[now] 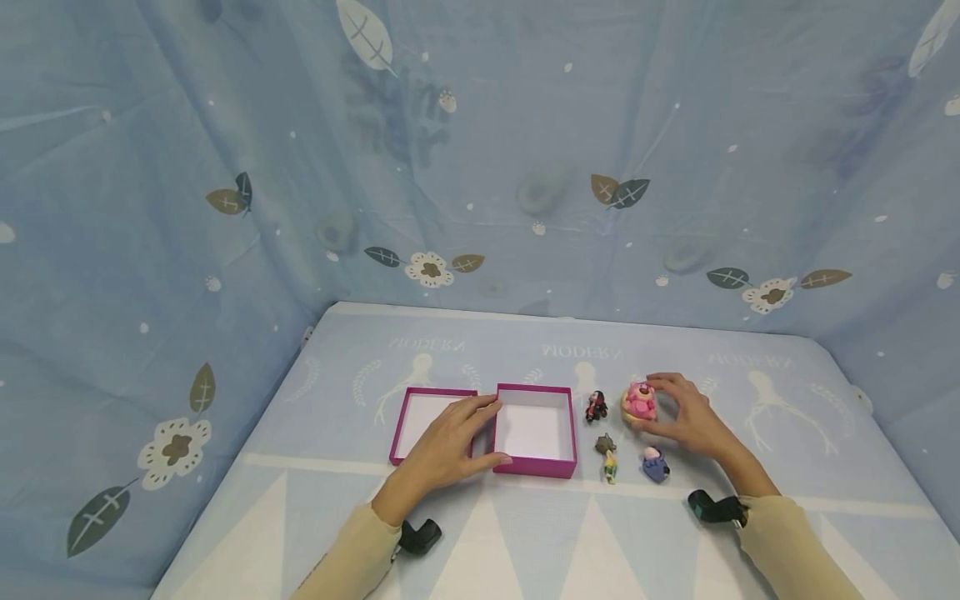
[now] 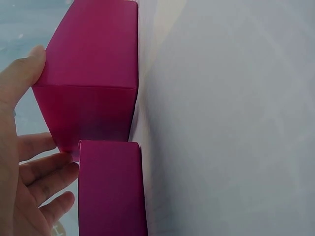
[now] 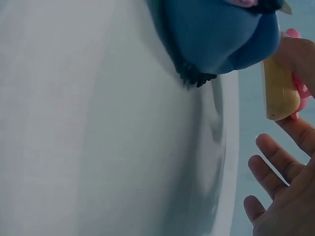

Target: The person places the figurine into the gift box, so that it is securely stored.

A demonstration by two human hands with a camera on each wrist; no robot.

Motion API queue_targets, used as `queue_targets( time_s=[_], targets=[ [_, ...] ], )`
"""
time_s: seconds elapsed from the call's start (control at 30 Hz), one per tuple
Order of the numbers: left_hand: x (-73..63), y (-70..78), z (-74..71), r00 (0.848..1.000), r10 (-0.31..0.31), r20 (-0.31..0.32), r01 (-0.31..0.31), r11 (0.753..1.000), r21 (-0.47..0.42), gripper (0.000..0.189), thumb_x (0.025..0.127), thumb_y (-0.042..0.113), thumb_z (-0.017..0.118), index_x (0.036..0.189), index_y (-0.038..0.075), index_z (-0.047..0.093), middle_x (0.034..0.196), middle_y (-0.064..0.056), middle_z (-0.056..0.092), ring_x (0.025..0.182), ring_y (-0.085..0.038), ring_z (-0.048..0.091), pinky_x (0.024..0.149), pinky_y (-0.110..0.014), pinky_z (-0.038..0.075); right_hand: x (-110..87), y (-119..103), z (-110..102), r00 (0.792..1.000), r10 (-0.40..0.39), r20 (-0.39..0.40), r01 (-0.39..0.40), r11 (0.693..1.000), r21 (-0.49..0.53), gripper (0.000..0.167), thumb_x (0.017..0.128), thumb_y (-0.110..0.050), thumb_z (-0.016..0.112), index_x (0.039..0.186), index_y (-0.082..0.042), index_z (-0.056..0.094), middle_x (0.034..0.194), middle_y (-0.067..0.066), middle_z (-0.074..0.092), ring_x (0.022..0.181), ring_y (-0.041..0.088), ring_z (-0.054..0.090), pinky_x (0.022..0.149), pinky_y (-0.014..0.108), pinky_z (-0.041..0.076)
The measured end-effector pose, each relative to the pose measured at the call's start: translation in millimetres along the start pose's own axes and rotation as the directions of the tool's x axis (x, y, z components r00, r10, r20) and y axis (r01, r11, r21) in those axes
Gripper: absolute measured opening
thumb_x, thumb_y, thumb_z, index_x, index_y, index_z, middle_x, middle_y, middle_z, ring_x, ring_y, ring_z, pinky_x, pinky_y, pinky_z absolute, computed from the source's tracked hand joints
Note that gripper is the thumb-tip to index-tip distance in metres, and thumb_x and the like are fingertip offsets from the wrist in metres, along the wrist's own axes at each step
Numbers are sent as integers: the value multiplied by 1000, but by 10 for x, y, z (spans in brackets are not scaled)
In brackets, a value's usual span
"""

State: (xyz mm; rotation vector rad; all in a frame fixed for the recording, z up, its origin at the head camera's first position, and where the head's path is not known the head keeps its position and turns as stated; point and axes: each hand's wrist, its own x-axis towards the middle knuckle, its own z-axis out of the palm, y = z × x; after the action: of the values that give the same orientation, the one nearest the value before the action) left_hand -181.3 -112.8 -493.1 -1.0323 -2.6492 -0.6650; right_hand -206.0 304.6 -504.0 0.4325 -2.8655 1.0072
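Pale blue and white patterned covering dresses the counter [image 1: 645, 533], printed with light triangles along its near part. Nearest of all come two cream sleeves, the left sleeve [image 1: 352, 546] and the right sleeve [image 1: 795, 546], each with a black device at the wrist, the left device [image 1: 422, 537] and the right device [image 1: 716, 507]. Beyond its cuff, the left hand [image 1: 444, 443] reaches over part of a shallower magenta tray [image 1: 418, 423] to the left wall of an uncovered magenta box [image 1: 534, 468] with a white interior; its fingers are extended and relaxed, the thumb touching the near left corner and the index finger farther along that wall. To the right of the box lie a blue figurine [image 1: 655, 465] and, left of that, a slim green and yellow figurine [image 1: 609, 461] with a greyish top. Farther back, the right hand [image 1: 686, 418] has its thumb and index finger pinching a pink bear figurine [image 1: 641, 402] on a yellow base [image 3: 280, 98], its other fingers spread loose; whether the base touches the counter cannot be told. Left of the bear, a red and black figurine [image 1: 596, 407] sits near the box. Behind everything hangs a blue cloth [image 1: 487, 125] printed with leaves and flowers.
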Motion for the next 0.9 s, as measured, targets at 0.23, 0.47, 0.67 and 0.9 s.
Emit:
queue_targets(
  time_s=[0.23,0.47,0.67,0.9],
  targets=[
    [1,3,5,1000,-5,7,5,1000,-3,81,82,62,67,143,10,51,146,-4,50,132,-25,50,111,-44,41,16,-69,-44,1000,2,-11,-2,1000,20,73,71,-30,87,129,0,55,136,24,46,129,50,38,99,76,28],
    [6,10,22,1000,-8,8,8,1000,-2,82,81,60,70,142,9,52,145,-5,51,130,-25,52,109,-44,42,30,-101,-59,1000,-13,-14,13,1000,28,72,72,-28,88,130,-1,55,136,23,46,130,48,38,100,75,29],
    [15,12,24,1000,-15,15,15,1000,8,82,80,60,71,142,9,52,145,-5,51,131,-25,51,110,-43,42,50,-181,-54,999,-49,-5,49,997,66,71,72,-25,87,130,-2,55,137,22,46,129,47,39,99,75,30],
    [10,23,-5,1000,-19,17,19,1000,11,82,81,58,71,144,11,50,145,-5,51,131,-25,51,110,-43,42,92,-321,-28,998,-60,15,59,993,99,71,74,-28,86,132,-3,54,139,20,45,132,46,38,100,75,30]
  ],
)
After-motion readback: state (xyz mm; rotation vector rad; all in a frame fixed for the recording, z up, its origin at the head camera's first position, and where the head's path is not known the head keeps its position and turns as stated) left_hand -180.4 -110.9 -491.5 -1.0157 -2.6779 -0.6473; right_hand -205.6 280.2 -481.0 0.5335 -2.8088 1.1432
